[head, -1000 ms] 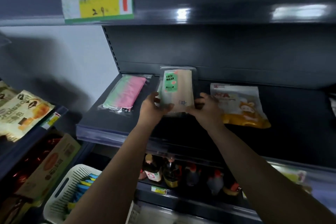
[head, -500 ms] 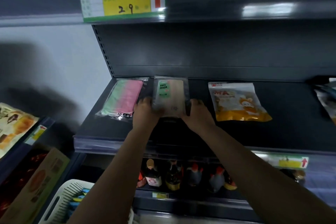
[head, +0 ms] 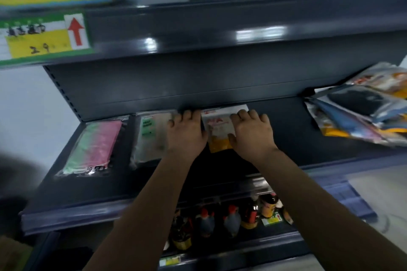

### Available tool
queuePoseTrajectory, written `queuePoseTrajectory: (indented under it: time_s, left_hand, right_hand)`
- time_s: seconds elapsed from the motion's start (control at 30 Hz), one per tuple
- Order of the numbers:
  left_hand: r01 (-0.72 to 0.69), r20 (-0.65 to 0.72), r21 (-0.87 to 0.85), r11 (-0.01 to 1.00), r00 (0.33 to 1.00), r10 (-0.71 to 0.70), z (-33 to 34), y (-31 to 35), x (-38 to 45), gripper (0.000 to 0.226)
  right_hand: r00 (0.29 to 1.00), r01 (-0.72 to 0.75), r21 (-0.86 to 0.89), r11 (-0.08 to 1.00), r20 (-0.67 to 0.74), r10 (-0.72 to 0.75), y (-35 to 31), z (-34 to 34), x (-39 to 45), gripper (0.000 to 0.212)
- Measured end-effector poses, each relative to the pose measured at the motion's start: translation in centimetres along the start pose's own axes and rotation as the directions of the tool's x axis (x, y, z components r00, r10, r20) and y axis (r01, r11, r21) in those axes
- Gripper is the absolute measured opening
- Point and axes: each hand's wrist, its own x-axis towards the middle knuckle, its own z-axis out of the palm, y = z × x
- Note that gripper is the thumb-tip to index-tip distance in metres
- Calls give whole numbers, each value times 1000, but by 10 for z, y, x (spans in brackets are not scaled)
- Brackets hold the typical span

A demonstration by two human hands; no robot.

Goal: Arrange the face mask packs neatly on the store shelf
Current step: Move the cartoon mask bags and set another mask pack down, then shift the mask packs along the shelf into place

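Note:
Three face mask packs lie in a row on the dark shelf: a pink and green pack at the left, a beige pack with a green label beside it, and a white and orange pack in the middle. My left hand rests flat across the beige pack's right edge and the orange pack's left edge. My right hand lies flat on the right side of the orange pack. Neither hand has lifted a pack.
A loose heap of more mask packs sits at the shelf's right end. The shelf above carries a yellow price tag with a red arrow. Bottles stand on the shelf below.
Both hands have let go of the beige pack, which now lies flat beside the pink one, and moved right onto the orange pack. The camera has shifted right and up.

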Motion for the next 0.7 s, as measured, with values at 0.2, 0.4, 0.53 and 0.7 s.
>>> queuePoseTrajectory:
  time_s: [0.2, 0.4, 0.53, 0.7]
  left_hand:
    - [-118, 28, -2, 993, 993, 118, 5, 94, 1, 52]
    - [-199, 31, -60, 978, 979, 201, 8, 194, -5, 57]
    - [-245, 18, -75, 967, 969, 247, 11, 255, -12, 56]
    - [-259, 27, -117, 959, 964, 264, 18, 313, -17, 54]
  right_hand:
    - [994, -109, -46, 993, 21, 111, 83, -14, -37, 48]
    - [977, -214, -54, 975, -6, 214, 169, -24, -79, 44]
    - [969, -247, -82, 965, 0, 248, 225, -26, -109, 49]
    - [953, -302, -66, 951, -11, 302, 284, -27, -137, 51]
